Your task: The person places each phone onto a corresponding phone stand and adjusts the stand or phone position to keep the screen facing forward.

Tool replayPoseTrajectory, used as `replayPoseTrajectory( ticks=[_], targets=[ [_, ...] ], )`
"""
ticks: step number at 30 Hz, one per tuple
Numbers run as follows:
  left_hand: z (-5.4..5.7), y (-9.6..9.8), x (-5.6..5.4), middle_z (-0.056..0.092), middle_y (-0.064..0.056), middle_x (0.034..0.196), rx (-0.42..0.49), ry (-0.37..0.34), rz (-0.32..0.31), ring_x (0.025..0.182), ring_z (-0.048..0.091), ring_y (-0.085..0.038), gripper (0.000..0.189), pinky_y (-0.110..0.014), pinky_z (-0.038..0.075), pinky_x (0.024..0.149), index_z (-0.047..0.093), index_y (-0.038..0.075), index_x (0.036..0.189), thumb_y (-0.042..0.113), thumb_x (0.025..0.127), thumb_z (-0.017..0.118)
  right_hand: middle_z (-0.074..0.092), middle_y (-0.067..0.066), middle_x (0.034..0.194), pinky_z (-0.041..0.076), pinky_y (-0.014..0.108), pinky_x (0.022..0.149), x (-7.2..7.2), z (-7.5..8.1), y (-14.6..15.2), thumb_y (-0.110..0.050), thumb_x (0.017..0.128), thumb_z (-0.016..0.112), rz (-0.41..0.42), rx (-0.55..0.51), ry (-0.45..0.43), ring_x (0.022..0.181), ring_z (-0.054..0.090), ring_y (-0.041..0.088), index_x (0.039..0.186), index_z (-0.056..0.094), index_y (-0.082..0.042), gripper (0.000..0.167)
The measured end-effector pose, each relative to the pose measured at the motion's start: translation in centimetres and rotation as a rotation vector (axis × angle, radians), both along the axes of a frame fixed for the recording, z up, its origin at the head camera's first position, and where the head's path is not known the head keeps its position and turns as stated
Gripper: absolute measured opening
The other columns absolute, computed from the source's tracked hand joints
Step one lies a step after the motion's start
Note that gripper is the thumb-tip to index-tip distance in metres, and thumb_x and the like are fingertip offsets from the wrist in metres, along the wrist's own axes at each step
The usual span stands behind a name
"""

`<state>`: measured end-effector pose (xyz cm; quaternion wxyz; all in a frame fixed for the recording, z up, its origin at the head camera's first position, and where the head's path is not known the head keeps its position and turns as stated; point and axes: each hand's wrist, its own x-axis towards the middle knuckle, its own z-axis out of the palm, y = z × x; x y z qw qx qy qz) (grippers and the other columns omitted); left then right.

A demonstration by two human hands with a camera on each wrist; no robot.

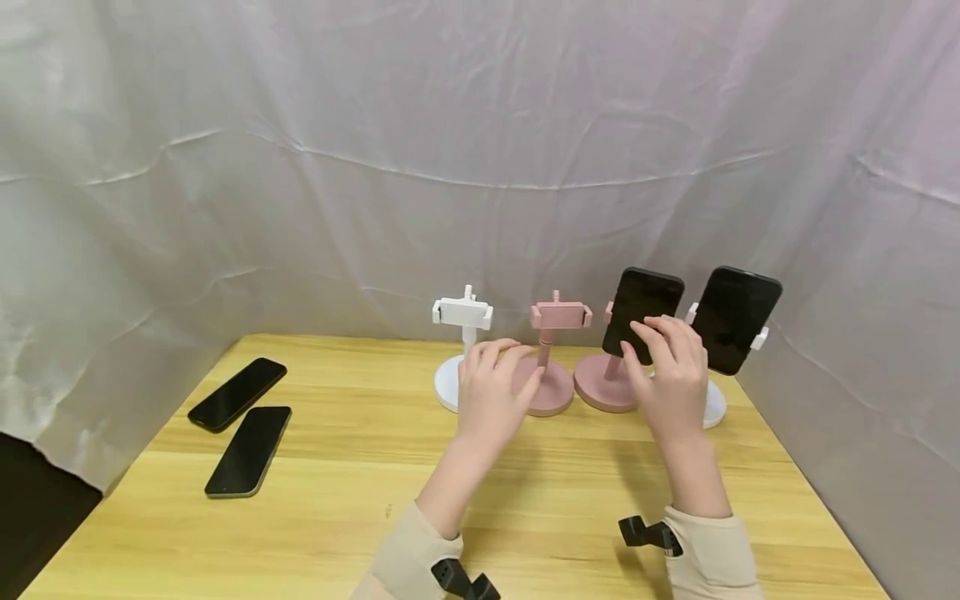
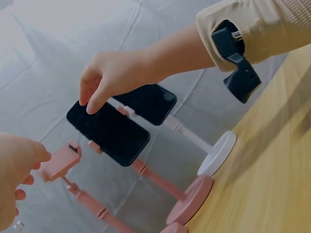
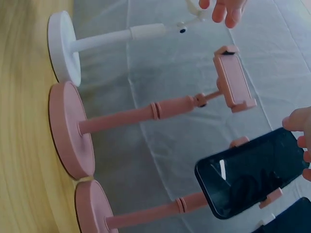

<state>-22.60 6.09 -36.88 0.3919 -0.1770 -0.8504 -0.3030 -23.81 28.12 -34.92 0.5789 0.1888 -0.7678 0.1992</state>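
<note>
A black phone (image 1: 645, 310) is clamped upright in a pink phone stand (image 1: 603, 383). My right hand (image 1: 675, 379) is in front of this phone with fingers bent loosely. Its fingertips come near the phone's upper end in both wrist views; whether they touch it cannot be told. My left hand (image 1: 493, 392) hovers between a white stand (image 1: 462, 313) and a second pink stand (image 1: 561, 315), its fingers spread and nothing in them. Neither of those two stands holds a phone. At the far right another black phone (image 1: 735, 321) sits in a white stand (image 1: 716, 407), partly behind my right hand.
Two more phones lie flat on the left of the wooden table (image 1: 337, 533): one black phone (image 1: 237, 394) and a nearer light-edged phone (image 1: 249, 452). A grey cloth (image 1: 375, 233) hangs behind the stands and along both sides.
</note>
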Motion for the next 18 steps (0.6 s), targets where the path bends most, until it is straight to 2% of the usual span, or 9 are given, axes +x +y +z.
replayPoseTrajectory(
  ticks=[9, 18],
  targets=[
    [0.2, -2.1, 0.1, 0.066, -0.002, 0.113, 0.045, -0.061, 0.028, 0.106, 0.053, -0.022, 0.027, -0.04, 0.042, 0.089, 0.071, 0.016, 0.109, 0.03, 0.086, 0.073, 0.066, 0.023, 0.109, 0.042, 0.052, 0.097, -0.4, -0.7, -1.8, 0.003, 0.074, 0.076, 0.046, 0.085, -0.021, 0.111, 0.057, 0.043, 0.105, 0.071, 0.003, 0.031],
    [0.2, -4.2, 0.3, 0.068, -0.004, 0.111, 0.076, -0.044, 0.077, 0.103, 0.055, -0.025, 0.027, -0.042, 0.042, 0.089, 0.072, 0.014, 0.106, 0.028, 0.083, 0.075, 0.066, 0.023, 0.111, 0.044, 0.051, 0.096, -0.9, -0.3, -2.7, 0.001, 0.075, 0.078, 0.043, 0.107, -0.041, 0.112, 0.057, 0.041, 0.106, 0.07, 0.002, 0.032]
  ],
)
